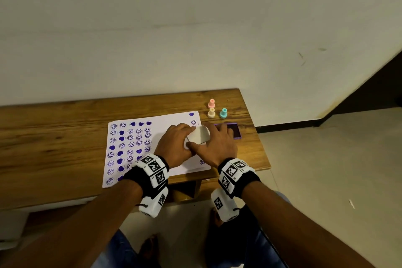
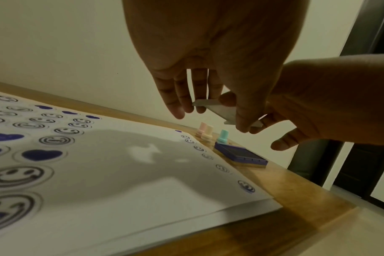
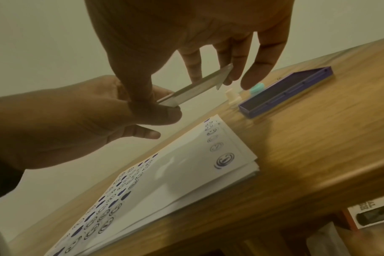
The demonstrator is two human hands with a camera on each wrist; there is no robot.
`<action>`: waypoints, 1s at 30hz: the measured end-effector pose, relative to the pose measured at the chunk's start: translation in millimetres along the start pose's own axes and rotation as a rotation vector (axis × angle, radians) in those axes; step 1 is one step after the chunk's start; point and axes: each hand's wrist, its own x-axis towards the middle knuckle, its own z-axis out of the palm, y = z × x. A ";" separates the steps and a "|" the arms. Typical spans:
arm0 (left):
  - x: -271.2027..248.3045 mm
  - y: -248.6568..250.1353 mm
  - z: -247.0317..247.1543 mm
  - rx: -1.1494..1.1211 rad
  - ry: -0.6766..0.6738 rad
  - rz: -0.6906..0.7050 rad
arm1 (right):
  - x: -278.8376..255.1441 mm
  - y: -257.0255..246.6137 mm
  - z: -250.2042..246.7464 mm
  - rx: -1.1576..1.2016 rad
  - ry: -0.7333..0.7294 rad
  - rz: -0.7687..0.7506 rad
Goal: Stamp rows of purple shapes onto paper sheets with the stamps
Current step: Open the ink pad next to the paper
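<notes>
Both hands hold a flat white piece [image 1: 199,135] in the air over the right part of the top paper sheet [image 1: 161,130]. My left hand [image 1: 185,137] pinches its left end, and my right hand [image 1: 214,135] pinches its right side. In the wrist views the flat white piece [image 2: 219,108] [image 3: 197,86] is thin and tilted. The top paper sheet carries rows of purple hearts and smiley faces on its left and a column of marks along its right edge. Pink [image 1: 211,103], cream [image 1: 211,112] and teal [image 1: 223,113] stamps stand behind an open purple ink pad [image 1: 235,130].
The sheets form a stack [image 3: 241,175] near the right end of a wooden table [image 1: 54,137], close to its front and right edges. A wall runs behind the table. A small printed box [image 3: 373,213] sits under the table.
</notes>
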 end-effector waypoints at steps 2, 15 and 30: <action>2.1 -0.9 -1.0 -0.017 0.007 0.001 | 1.7 -0.1 0.9 0.029 0.009 -0.003; 28.9 3.3 -4.7 -0.174 0.029 -0.116 | 20.4 5.2 -4.1 0.271 0.039 0.011; 127.3 -78.0 -49.1 0.071 0.011 -0.214 | 102.5 37.8 -55.5 -0.008 0.023 0.003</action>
